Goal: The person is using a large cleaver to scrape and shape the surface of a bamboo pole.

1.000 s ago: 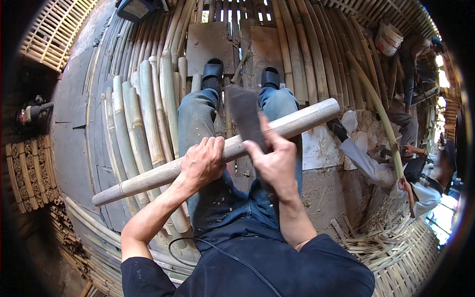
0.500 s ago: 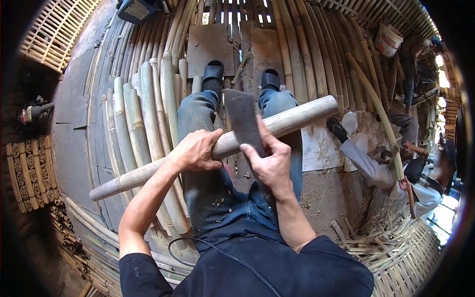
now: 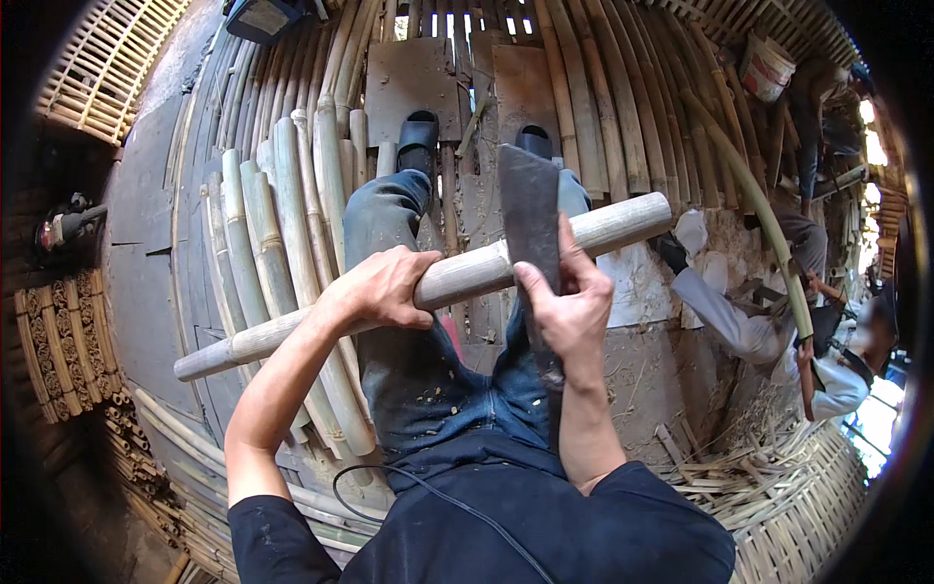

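A pale bamboo pole (image 3: pixel 462 279) lies slantwise across my thighs, its right end higher in the picture. My left hand (image 3: pixel 387 287) is closed around the pole near its middle. My right hand (image 3: pixel 572 302) grips a broad, dark-bladed chopping knife (image 3: pixel 528 209) low on the blade, thumb on one side and fingers on the other. The blade crosses over the pole right of my left hand, its square end pointing away from me. Next to it the pole shows a lighter patch. The knife's lower part runs down along my right wrist.
Several cut bamboo poles (image 3: pixel 282 234) lie side by side left of my legs. At the right sits another person (image 3: pixel 837 375) holding a long curved bamboo piece (image 3: pixel 759 200). Split strips (image 3: pixel 730 477) are heaped at the lower right. A white bucket (image 3: pixel 767 68) stands farther back.
My right hand and the knife have moved right along the pole, and the blade has turned more upright. A lighter patch on the pole has come into view. My left hand stays in place.
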A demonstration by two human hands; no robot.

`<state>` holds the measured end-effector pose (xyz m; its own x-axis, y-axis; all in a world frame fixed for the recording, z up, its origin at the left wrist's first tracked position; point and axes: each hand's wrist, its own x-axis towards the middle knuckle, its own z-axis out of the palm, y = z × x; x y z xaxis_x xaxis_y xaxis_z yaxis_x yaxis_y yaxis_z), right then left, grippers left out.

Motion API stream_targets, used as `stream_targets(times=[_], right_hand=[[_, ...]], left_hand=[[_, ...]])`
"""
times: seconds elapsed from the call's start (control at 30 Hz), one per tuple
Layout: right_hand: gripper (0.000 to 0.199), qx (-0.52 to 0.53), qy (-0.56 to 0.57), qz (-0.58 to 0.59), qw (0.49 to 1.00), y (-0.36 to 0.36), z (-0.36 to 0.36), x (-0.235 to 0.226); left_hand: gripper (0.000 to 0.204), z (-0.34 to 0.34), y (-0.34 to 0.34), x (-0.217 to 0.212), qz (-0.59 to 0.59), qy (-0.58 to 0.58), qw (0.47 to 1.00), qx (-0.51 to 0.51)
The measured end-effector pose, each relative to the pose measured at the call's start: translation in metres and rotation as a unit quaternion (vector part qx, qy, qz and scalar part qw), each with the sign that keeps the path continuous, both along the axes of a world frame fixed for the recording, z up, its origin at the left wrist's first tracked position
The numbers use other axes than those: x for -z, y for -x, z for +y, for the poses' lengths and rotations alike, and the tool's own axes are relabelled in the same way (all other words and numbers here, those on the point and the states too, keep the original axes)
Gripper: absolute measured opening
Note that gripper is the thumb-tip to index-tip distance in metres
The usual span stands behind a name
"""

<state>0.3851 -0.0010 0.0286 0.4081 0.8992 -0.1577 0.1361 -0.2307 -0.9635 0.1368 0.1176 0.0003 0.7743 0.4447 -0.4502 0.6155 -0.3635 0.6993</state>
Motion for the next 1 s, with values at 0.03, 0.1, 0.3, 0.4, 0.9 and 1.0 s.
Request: stream_targets(times=[0.03, 0.1, 0.3, 0.4, 0.9, 1.0], right_hand=[[0.073, -0.002, -0.029, 0.042, 0.999, -0.011, -0.002, 0.014], [0.072, 0.045, -0.067, 0.007, 0.997, -0.032, -0.001, 0.017], [0.071, -0.028, -0.075, -0.131, 0.988, 0.002, 0.001, 0.019], [0.073, -0.118, -0.018, -0.052, 0.991, 0.032, -0.001, 0.018], [0.073, -0.012, -0.051, -0.043, 0.998, -0.005, 0.0, 0.016], [0.077, -0.03, -0.068, -0.112, 0.991, -0.02, -0.006, 0.027]], left_hand=[[0.075, -0.001, 0.0, 0.004, -0.005, 0.006, 1.0, 0.003], [0.075, 0.003, -0.002, 0.006, -0.012, 0.006, 1.0, 0.002], [0.077, 0.0, -0.007, 0.011, -0.014, -0.005, 1.0, -0.005], [0.077, -0.002, -0.006, 0.01, -0.022, -0.009, 1.0, -0.004], [0.07, -0.016, 0.002, 0.007, -0.038, -0.065, 0.995, -0.061], [0.073, -0.035, 0.001, 0.001, -0.034, -0.174, 0.981, -0.072]])
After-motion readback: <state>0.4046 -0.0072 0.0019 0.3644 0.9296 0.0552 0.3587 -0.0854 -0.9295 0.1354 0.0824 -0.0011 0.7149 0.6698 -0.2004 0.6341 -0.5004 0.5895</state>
